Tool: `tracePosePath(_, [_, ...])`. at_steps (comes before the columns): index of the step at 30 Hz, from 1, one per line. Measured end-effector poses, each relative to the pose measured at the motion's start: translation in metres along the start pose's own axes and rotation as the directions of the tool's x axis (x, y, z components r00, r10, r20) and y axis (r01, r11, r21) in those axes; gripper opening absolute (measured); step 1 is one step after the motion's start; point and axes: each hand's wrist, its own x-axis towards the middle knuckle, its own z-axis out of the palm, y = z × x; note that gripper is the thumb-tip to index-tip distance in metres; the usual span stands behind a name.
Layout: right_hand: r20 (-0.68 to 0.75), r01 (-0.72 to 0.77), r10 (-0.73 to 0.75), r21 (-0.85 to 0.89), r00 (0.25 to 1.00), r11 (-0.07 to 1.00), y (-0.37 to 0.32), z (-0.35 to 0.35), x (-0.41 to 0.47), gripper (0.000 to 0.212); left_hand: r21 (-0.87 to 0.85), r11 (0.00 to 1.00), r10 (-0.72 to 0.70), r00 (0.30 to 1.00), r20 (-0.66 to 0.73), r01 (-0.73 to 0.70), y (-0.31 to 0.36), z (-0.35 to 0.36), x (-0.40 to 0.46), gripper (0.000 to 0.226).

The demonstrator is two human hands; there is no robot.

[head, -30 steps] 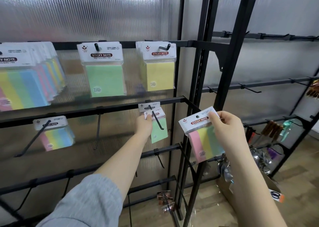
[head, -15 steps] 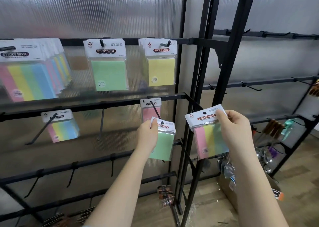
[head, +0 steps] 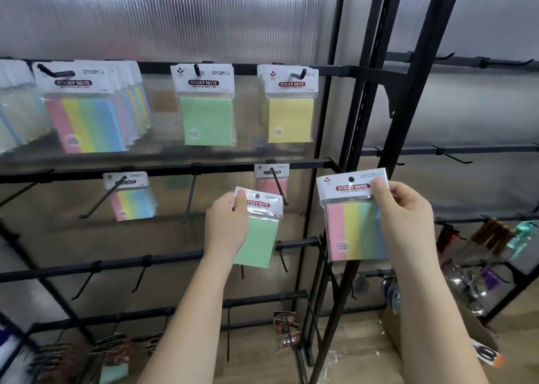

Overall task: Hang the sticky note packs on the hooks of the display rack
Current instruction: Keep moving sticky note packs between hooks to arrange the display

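Observation:
My left hand [head: 226, 227] pinches the header of a green sticky note pack [head: 259, 232], held just off the tip of a long black hook [head: 279, 186]. A pink pack [head: 271, 181] hangs at the back of that hook. My right hand [head: 405, 220] grips a striped pink, yellow, green and blue pack [head: 350, 223] by its right side, in front of the rack's black upright. On the top bar hang several striped packs [head: 87, 112], a green pack [head: 205, 106] and a yellow pack [head: 290, 106]. Another striped pack [head: 131, 197] hangs on the second bar.
The black display rack [head: 163, 169] has bare hooks on its second bar and lower bars. A second rack section at the right [head: 455, 150] carries hooks and hanging utensils low down. A cardboard box [head: 481, 343] stands on the wooden floor at the lower right.
My left hand has pulled the green pack forward along the hook and off its tip, down and towards me. The right hand has lifted its striped pack slightly.

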Motion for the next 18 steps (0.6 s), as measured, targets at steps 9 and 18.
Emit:
tracePosePath(9, [0.113,0.01,-0.018,0.077,0.993,0.997,0.004,0.032,0.002,0.032,0.034,0.999,0.037,0.968,-0.248,-0.03,0.013,-0.05,-0.015,0.041])
tracePosePath(18, [0.162,0.024,-0.047,0.143,0.986,0.989,-0.005,0.06,-0.005,0.032,0.003,0.984,0.168,0.935,-0.312,-0.176,0.04,-0.076,0.001,0.044])
